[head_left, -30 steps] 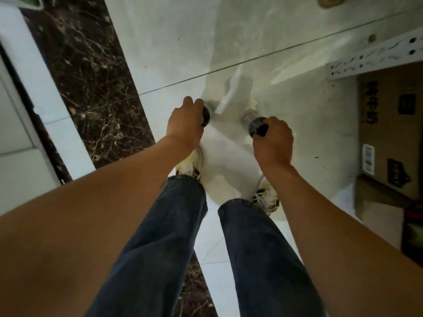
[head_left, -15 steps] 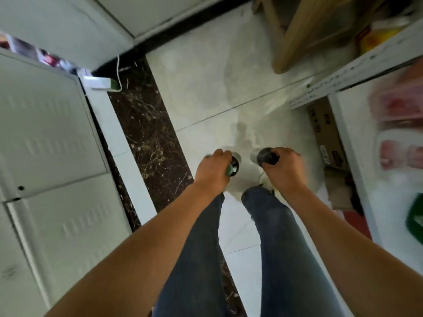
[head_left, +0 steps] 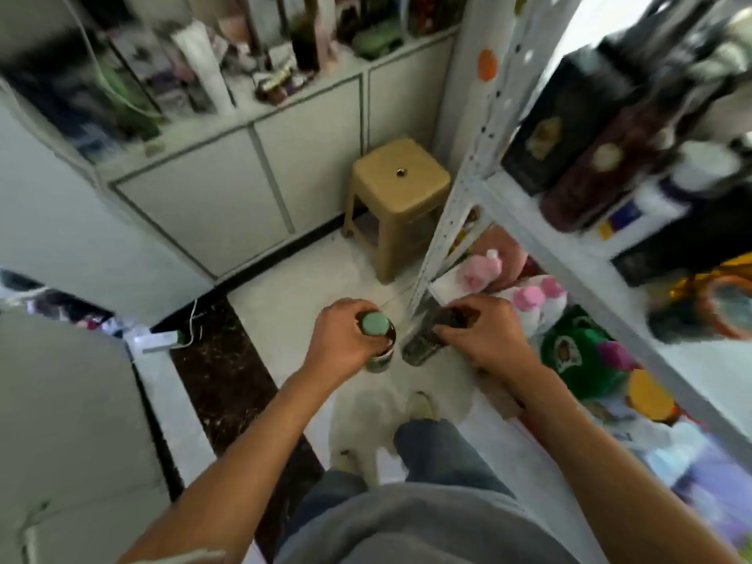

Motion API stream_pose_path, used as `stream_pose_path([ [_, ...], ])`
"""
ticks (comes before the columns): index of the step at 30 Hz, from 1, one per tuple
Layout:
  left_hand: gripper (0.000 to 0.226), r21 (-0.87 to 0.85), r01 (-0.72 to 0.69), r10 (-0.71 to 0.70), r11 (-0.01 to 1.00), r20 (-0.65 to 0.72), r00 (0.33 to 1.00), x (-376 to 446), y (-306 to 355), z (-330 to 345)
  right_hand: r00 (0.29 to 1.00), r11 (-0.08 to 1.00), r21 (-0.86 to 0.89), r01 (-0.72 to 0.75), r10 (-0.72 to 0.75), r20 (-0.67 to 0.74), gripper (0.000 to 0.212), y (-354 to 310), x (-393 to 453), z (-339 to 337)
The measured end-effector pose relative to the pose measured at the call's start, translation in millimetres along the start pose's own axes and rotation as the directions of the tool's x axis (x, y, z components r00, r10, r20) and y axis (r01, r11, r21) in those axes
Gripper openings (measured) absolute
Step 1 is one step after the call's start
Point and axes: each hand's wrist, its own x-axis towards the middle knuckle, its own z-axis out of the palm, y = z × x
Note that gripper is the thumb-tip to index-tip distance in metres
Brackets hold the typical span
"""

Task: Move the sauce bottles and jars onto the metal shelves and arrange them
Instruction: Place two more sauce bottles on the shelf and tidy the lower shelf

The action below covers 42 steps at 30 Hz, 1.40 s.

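Observation:
My left hand (head_left: 346, 341) grips the neck of a dark sauce bottle (head_left: 381, 352) with a pale green cap, held upright above the floor. My right hand (head_left: 484, 333) holds a second dark bottle (head_left: 423, 343) by its top; the bottle hangs tilted beside the white upright of the metal shelves (head_left: 460, 193). Both bottles are side by side, just left of the shelf's front corner. The shelves on the right hold dark boxes, pink-capped bottles and a yellow-lidded jar (head_left: 649, 394), all blurred.
A tan plastic stool (head_left: 401, 189) stands ahead against white cabinets (head_left: 228, 189). A power strip (head_left: 156, 339) with a cable lies on the floor at left. White cabinet doors fill the left side. My legs and shoes are below the hands.
My view has swung up from the floor toward the shelves and stool. Both hands, still holding the bottles, have lifted them up beside the shelf's corner post.

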Motion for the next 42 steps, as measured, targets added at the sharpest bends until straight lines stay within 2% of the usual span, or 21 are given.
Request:
stream_pose_path([
  [3, 0.038, -0.083, -0.133, 0.133, 0.988, -0.007, 0.991, -4, 39, -22, 0.984, 0.996, 0.082, 0.044, -0.029, -0.177, 0.015, -28, -30, -47],
  [6, 0.041, -0.15, -0.251, 0.253, 0.956, -0.002, 0.967, -5, 83, -39, 0.931, 0.987, 0.144, 0.074, -0.016, -0.365, 0.013, -57, -61, -95],
  [10, 0.038, -0.253, -0.457, 0.474, 0.853, 0.009, 0.88, -18, 159, -67, 0.795, 0.973, 0.148, 0.179, -0.054, -0.604, 0.015, -93, -107, -162],
  [14, 0.032, -0.351, -0.617, 0.644, 0.704, -0.049, 0.763, -52, 247, -102, 0.675, 0.949, 0.14, 0.283, -0.093, -0.732, 0.023, -125, -145, -230],
  [17, 0.032, -0.44, -0.643, 0.682, 0.627, -0.09, 0.726, -72, 305, -120, 0.598, 0.936, 0.111, 0.335, -0.119, -0.793, 0.02, -145, -164, -280],
  [20, 0.035, -0.471, -0.676, 0.681, 0.566, -0.194, 0.706, -83, 356, -130, 0.537, 0.932, 0.104, 0.347, -0.106, -0.837, 0.017, -156, -179, -329],
  [23, 0.033, -0.492, -0.704, 0.686, 0.513, -0.258, 0.68, -88, 400, -135, 0.53, 0.943, 0.086, 0.32, -0.103, -0.842, 0.006, -159, -187, -370],
  [26, 0.033, -0.487, -0.727, 0.695, 0.484, -0.291, 0.658, -91, 439, -130, 0.518, 0.945, 0.07, 0.319, -0.111, -0.848, 0.01, -153, -189, -406],
  [28, 0.036, -0.474, -0.745, 0.701, 0.47, -0.313, 0.641, -91, 463, -123, 0.496, 0.927, 0.059, 0.37, -0.143, -0.857, 0.01, -149, -184, -429],
  [30, 0.04, -0.467, -0.74, 0.689, 0.484, -0.318, 0.651, -89, 486, -118, 0.481, 0.928, 0.045, 0.37, -0.15, -0.864, 0.016, -146, -172, -454],
  [35, 0.038, -0.443, -0.717, 0.683, 0.538, -0.27, 0.679, -78, 529, -98, 0.48, 0.958, -0.084, 0.275, -0.213, -0.851, 0.045, -129, -123, -507],
  [40, 0.033, -0.327, -0.769, 0.696, 0.55, -0.33, 0.638, -60, 563, -72, 0.498, 0.966, -0.102, 0.236, -0.21, -0.841, 0.039, -99, -74, -542],
  [42, 0.039, -0.246, -0.793, 0.713, 0.558, -0.348, 0.609, -49, 574, -64, 0.515, 0.966, -0.097, 0.238, -0.21, -0.831, 0.039, -88, -56, -551],
])
